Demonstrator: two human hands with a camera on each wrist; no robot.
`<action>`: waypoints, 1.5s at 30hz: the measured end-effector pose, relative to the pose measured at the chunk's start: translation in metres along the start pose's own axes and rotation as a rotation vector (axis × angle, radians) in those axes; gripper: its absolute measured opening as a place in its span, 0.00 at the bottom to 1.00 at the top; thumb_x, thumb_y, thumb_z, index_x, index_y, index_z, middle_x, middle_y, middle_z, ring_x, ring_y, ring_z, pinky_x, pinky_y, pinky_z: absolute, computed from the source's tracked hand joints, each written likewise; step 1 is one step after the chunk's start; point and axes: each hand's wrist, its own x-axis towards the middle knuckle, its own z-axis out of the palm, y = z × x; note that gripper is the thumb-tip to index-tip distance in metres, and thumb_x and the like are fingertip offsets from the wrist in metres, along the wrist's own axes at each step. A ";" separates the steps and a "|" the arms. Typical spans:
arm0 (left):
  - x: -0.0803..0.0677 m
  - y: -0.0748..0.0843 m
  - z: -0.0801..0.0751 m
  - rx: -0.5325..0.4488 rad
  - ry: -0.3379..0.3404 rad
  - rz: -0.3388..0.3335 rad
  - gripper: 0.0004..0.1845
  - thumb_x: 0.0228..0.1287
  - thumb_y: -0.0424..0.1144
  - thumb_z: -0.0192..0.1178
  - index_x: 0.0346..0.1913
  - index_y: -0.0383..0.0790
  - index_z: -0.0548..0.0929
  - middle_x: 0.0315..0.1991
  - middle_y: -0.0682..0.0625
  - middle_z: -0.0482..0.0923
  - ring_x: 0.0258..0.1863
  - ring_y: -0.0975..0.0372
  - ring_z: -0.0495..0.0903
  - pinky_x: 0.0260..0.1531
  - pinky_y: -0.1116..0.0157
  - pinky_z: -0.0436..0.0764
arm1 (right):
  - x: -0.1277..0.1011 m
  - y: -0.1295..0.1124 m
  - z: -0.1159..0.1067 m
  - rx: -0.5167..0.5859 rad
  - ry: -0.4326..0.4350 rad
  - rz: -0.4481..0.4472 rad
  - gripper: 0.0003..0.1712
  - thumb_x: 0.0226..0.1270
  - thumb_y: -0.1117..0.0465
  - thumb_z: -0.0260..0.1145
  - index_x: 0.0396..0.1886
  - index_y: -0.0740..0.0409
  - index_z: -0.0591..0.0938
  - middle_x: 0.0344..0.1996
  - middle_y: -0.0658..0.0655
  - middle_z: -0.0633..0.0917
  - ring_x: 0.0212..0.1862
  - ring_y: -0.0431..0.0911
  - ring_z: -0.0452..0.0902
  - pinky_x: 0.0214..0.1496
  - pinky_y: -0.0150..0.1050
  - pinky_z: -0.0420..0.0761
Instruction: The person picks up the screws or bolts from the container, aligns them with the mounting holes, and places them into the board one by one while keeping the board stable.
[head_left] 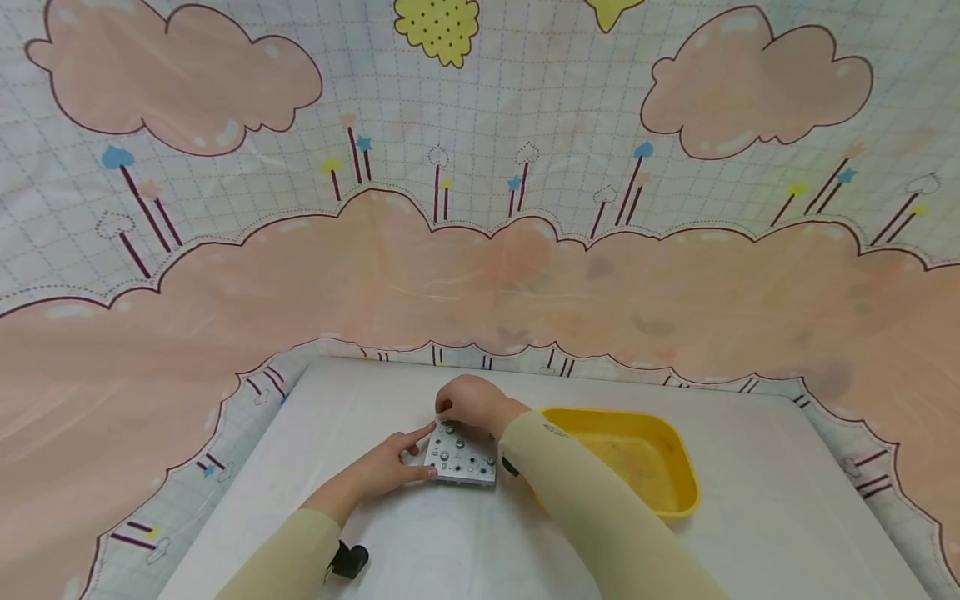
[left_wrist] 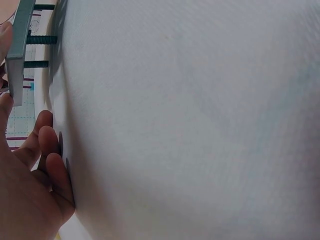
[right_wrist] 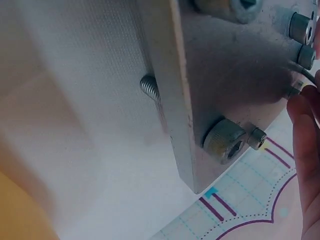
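A square metal plate studded with several socket-head screws stands on the white table, raised on threaded screw ends. My left hand holds the plate's left edge between the outstretched index finger and thumb. Its other fingers are curled against the table. My right hand is curled over the plate's far left corner. Its fingertips seem to pinch a thin dark tool next to the screws there. What the tool's tip touches is hidden.
A shallow yellow tray sits on the table just right of the plate, partly behind my right sleeve. A small black device lies by my left forearm. A patterned cloth walls in the table behind and at the sides.
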 end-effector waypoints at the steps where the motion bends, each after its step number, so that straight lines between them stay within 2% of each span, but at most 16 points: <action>1: 0.000 0.000 0.000 0.000 -0.002 0.002 0.47 0.53 0.59 0.72 0.76 0.59 0.64 0.49 0.50 0.72 0.41 0.58 0.69 0.45 0.55 0.68 | -0.001 0.000 0.000 -0.010 -0.004 0.000 0.04 0.69 0.54 0.68 0.35 0.42 0.88 0.31 0.38 0.83 0.36 0.36 0.74 0.50 0.34 0.75; 10: 0.004 0.000 0.002 -0.002 -0.011 0.030 0.46 0.54 0.59 0.72 0.76 0.58 0.64 0.49 0.50 0.71 0.37 0.59 0.69 0.43 0.56 0.68 | -0.007 0.001 -0.003 -0.059 -0.012 -0.012 0.05 0.69 0.56 0.68 0.40 0.43 0.90 0.36 0.39 0.85 0.39 0.34 0.76 0.52 0.33 0.75; 13: 0.003 0.003 0.002 -0.003 -0.014 0.032 0.46 0.55 0.59 0.72 0.76 0.58 0.63 0.49 0.49 0.71 0.37 0.59 0.69 0.43 0.56 0.68 | -0.010 0.002 -0.004 -0.045 -0.012 0.000 0.07 0.69 0.56 0.67 0.42 0.44 0.89 0.36 0.40 0.85 0.38 0.35 0.75 0.52 0.33 0.75; 20: 0.002 0.008 0.001 0.012 -0.014 0.022 0.46 0.55 0.59 0.72 0.76 0.58 0.64 0.49 0.49 0.71 0.38 0.59 0.69 0.45 0.55 0.69 | -0.018 0.008 -0.009 0.087 0.014 0.033 0.10 0.68 0.56 0.68 0.47 0.44 0.88 0.35 0.40 0.83 0.37 0.36 0.75 0.46 0.34 0.75; 29: 0.001 0.007 0.002 0.022 -0.015 -0.006 0.47 0.54 0.60 0.72 0.76 0.60 0.63 0.51 0.48 0.72 0.41 0.58 0.70 0.46 0.54 0.70 | -0.038 0.015 -0.026 0.278 0.060 0.047 0.13 0.69 0.56 0.69 0.51 0.51 0.88 0.37 0.43 0.85 0.38 0.37 0.78 0.43 0.34 0.77; 34: 0.001 0.004 0.001 0.033 -0.015 -0.011 0.47 0.54 0.60 0.72 0.76 0.60 0.63 0.52 0.47 0.72 0.44 0.56 0.71 0.49 0.50 0.71 | -0.049 0.025 -0.037 0.366 0.066 0.062 0.13 0.69 0.54 0.68 0.50 0.49 0.87 0.35 0.43 0.85 0.42 0.48 0.82 0.41 0.36 0.78; 37: 0.001 0.003 0.001 0.030 -0.014 -0.017 0.47 0.53 0.60 0.72 0.76 0.60 0.63 0.53 0.47 0.72 0.45 0.55 0.71 0.49 0.50 0.71 | -0.058 0.031 -0.044 0.410 0.071 0.086 0.11 0.68 0.53 0.69 0.48 0.46 0.87 0.33 0.44 0.85 0.42 0.53 0.82 0.39 0.37 0.79; 41: 0.000 0.002 0.000 0.024 -0.010 -0.012 0.47 0.53 0.60 0.72 0.76 0.59 0.63 0.52 0.47 0.72 0.43 0.56 0.70 0.47 0.52 0.71 | -0.078 0.041 -0.052 0.426 0.083 0.093 0.10 0.68 0.54 0.69 0.47 0.46 0.87 0.32 0.45 0.85 0.38 0.49 0.81 0.38 0.37 0.79; 45: -0.001 0.001 -0.001 0.031 -0.005 -0.002 0.47 0.54 0.60 0.72 0.76 0.58 0.63 0.53 0.47 0.72 0.43 0.56 0.70 0.45 0.53 0.71 | -0.101 0.053 -0.056 0.436 0.073 0.107 0.09 0.67 0.55 0.70 0.45 0.47 0.88 0.33 0.46 0.86 0.39 0.50 0.82 0.40 0.37 0.80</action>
